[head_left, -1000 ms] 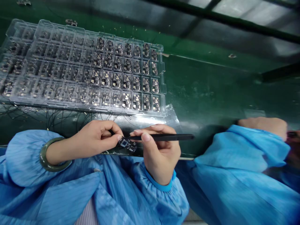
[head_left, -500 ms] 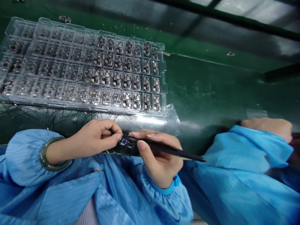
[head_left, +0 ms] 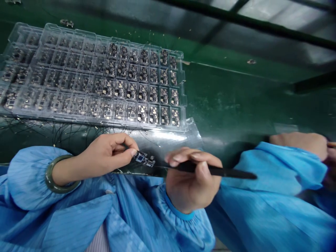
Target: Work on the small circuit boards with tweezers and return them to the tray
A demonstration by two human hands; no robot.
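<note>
My left hand pinches a small dark circuit board by its left end between thumb and fingertips. The board's chips face up, and it is held in the air in front of my blue coat. In my right hand lies a pair of long black tweezers, gripped between thumb and fingers. Their thin tip points left towards the board, with a gap between my right fingers and the board. Motion blurs the right fingertips and the tip, so I cannot tell whether it touches the board.
Overlapping clear plastic trays hold many circuit boards in compartments at the back left. Thin black wires stick out along their front edge. A clear plastic bag lies on the green table. A co-worker's blue sleeve is close on the right.
My right hand has moved right, away from the board, taking the tweezers with it. More of the board now shows. My left hand has stayed in place with the board.
</note>
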